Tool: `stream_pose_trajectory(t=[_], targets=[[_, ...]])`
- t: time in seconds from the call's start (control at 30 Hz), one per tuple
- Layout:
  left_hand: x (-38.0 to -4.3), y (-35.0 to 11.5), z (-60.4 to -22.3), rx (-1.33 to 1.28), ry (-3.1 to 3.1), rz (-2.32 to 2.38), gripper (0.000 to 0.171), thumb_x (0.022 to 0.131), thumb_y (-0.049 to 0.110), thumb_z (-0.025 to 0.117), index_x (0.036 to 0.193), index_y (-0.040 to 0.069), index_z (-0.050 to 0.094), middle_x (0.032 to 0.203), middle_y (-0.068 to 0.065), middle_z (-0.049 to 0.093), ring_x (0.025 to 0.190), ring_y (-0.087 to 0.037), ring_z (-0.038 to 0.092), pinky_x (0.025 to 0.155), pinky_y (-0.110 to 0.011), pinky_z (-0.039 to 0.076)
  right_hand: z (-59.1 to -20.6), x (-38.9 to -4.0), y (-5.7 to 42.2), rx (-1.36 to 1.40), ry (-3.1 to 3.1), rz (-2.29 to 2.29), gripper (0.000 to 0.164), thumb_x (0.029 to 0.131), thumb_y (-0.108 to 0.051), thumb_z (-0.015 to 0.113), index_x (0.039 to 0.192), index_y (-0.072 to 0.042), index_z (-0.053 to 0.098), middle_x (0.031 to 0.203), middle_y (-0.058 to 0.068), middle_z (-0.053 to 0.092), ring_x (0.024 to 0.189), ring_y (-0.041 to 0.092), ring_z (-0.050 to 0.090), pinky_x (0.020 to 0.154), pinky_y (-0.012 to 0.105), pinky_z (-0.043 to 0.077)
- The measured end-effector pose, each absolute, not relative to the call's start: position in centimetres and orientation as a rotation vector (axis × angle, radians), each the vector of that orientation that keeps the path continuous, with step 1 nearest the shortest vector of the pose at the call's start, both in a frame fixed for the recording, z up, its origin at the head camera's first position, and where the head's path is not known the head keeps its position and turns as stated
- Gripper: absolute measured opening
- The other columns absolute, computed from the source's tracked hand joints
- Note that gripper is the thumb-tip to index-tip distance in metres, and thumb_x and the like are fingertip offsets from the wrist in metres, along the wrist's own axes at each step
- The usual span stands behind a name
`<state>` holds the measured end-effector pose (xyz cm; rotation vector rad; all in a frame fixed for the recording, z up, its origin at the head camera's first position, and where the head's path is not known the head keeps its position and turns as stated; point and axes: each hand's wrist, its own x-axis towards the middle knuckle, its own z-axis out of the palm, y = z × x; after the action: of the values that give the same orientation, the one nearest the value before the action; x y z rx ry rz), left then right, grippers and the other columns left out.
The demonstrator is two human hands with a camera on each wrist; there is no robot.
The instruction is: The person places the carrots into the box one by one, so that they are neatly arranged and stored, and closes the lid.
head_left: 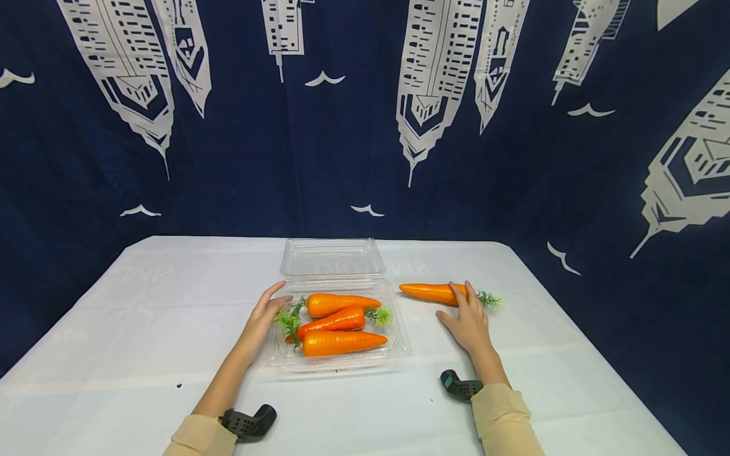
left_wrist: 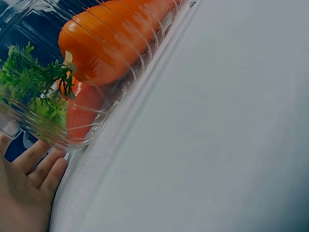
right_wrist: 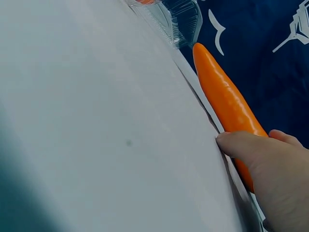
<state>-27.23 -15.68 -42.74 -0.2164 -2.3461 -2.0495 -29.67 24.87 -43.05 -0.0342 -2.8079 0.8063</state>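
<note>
A clear plastic clamshell container (head_left: pixel 402 326) lies with its lid (head_left: pixel 333 258) folded back. Inside it are three orange carrots, an upper one (head_left: pixel 336 304), a redder middle one (head_left: pixel 342 319) and a near one (head_left: pixel 342 343), with green leafy tops. My left hand (head_left: pixel 267 315) is at the container's left side, fingers extended along its wall. To the right of the container, another carrot (head_left: pixel 428 292) lies on the table, its tip pointing left. My right hand (head_left: pixel 470 320) reaches over its leafy end, fingers across it and thumb spread on the near side.
A white cloth covers the table (head_left: pixel 171 316). Behind it hangs a dark blue curtain (head_left: pixel 342 158) with white building prints. Black wrist cameras sit on the left wrist (head_left: pixel 249 423) and the right wrist (head_left: pixel 461 385).
</note>
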Motion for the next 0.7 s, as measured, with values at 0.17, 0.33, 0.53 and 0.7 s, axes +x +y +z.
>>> stream_pose_trajectory(t=[0.17, 0.33, 0.53, 0.7], targets=[[-27.17, -15.71, -42.71, -0.218, -2.347, -2.051, 0.046, 0.097, 0.033, 0.037, 0.141, 0.023, 0.027, 0.137, -0.019, 0.044, 0.124, -0.032, 0.042, 0.111, -0.051, 0.018, -43.01, -29.66, 24.85, -0.033, -2.78, 0.819, 0.065, 0.085, -0.026, 0.06, 0.14, -0.014, 0.028, 0.151, 0.019, 0.006, 0.134, 0.046, 0.011, 0.104, 0.064, 0.012], [-27.18, -15.71, -42.72, -0.214, -2.348, -2.049, 0.046, 0.097, 0.033, 0.037, 0.141, 0.023, 0.027, 0.137, -0.019, 0.044, 0.125, -0.032, 0.042, 0.111, -0.051, 0.019, -43.03, -29.63, 24.8, -0.023, -2.736, 0.803, 0.06, 0.085, -0.021, 0.059, 0.137, -0.013, 0.033, 0.146, 0.022, 0.02, 0.131, 0.046, 0.018, 0.103, 0.062, 0.013], [-27.06, -15.62, -42.56, -0.222, -2.347, -2.045, 0.046, 0.097, 0.033, 0.037, 0.141, 0.023, 0.027, 0.137, -0.019, 0.044, 0.125, -0.032, 0.042, 0.11, -0.051, 0.02, -43.16, -29.67, 24.79, -0.011, -2.721, 0.796, 0.057, 0.084, -0.02, 0.061, 0.135, -0.015, 0.038, 0.143, 0.021, 0.026, 0.13, 0.043, 0.021, 0.102, 0.061, 0.015], [-27.05, -15.63, -42.61, -0.217, -2.341, -2.05, 0.046, 0.097, 0.033, 0.037, 0.141, 0.023, 0.028, 0.137, -0.019, 0.044, 0.125, -0.032, 0.042, 0.11, -0.051, 0.019, -43.21, -29.7, 24.84, 0.031, -2.735, 0.768, 0.055, 0.084, -0.021, 0.062, 0.134, -0.018, 0.04, 0.141, 0.02, 0.029, 0.13, 0.042, 0.024, 0.102, 0.062, 0.016]])
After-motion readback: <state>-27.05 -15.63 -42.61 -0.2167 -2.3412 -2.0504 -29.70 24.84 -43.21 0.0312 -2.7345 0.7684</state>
